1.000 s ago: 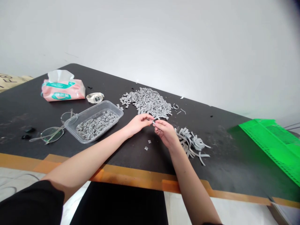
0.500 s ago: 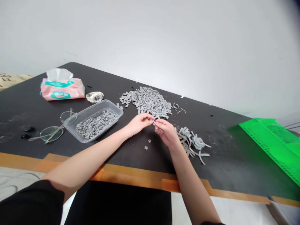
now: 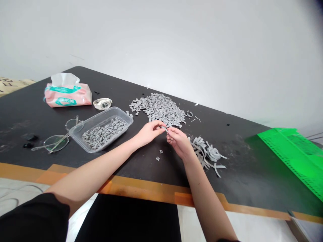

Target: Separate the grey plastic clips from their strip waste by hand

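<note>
Just in front of a pile of small flat grey pieces [image 3: 164, 107], my two hands meet over the dark table. Thumb and fingers of my left hand [image 3: 149, 131] pinch one end of a small grey strip [image 3: 164, 128]. The other end sits in the closed fingertips of my right hand [image 3: 178, 140], which partly hide it. Beneath the hands, two small grey buckle-like pieces [image 3: 157, 158] lie loose. A bundle of longer grey strips [image 3: 213, 153] spreads beside my right wrist. To the left, a clear plastic container [image 3: 88, 149] holds many small grey buckle-like pieces [image 3: 103, 134].
Eyeglasses [image 3: 56, 144] lie left of the container, and a white wristwatch [image 3: 103, 104] behind it. A pink tissue pack [image 3: 68, 95] stands at the back left. A bright green perforated sheet [image 3: 290, 148] covers the right side. Orange tape [image 3: 141, 189] runs along the front edge.
My fingertips have drawn slightly apart, and more of the grey strip shows between them. The things on the table stay where they were.
</note>
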`<state>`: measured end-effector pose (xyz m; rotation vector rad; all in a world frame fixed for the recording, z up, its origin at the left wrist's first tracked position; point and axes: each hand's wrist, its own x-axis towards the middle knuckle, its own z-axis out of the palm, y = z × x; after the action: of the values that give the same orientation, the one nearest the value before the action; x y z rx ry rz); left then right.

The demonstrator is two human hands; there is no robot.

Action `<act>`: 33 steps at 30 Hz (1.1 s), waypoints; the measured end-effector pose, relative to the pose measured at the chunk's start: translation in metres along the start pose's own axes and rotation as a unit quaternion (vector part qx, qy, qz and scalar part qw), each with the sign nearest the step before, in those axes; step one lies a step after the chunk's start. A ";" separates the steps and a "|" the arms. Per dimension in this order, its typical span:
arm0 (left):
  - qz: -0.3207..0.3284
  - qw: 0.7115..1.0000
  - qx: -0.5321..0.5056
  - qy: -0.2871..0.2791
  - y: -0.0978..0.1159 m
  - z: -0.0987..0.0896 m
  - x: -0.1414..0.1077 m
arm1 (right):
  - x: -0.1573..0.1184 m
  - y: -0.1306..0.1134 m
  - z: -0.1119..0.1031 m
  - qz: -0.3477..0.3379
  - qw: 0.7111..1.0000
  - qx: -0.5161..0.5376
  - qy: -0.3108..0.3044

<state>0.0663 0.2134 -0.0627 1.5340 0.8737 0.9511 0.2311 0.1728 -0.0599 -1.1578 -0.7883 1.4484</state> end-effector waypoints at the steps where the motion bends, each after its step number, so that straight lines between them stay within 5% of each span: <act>1: -0.002 1.000 -0.008 0.005 0.000 0.000 0.000 | 0.000 0.000 0.000 -0.004 1.000 0.003 0.001; 7: -0.016 1.000 -0.013 -0.007 0.002 0.004 -0.002 | 0.000 0.000 0.002 -0.038 0.999 0.030 -0.003; 22: -0.093 0.935 -0.338 -0.042 0.002 0.001 0.003 | -0.004 -0.007 -0.003 -0.068 0.993 -0.001 -0.092; 27: -0.086 0.943 -0.314 -0.071 0.002 -0.001 0.003 | -0.005 -0.011 -0.006 -0.033 0.990 -0.055 -0.125; 33: -0.070 0.967 -0.236 -0.072 -0.002 -0.001 0.003 | -0.005 -0.009 -0.002 -0.028 0.997 -0.039 -0.054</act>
<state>0.0663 0.2174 -0.0638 1.1016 0.5884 0.8584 0.2360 0.1700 -0.0507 -1.1141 -0.9517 1.4546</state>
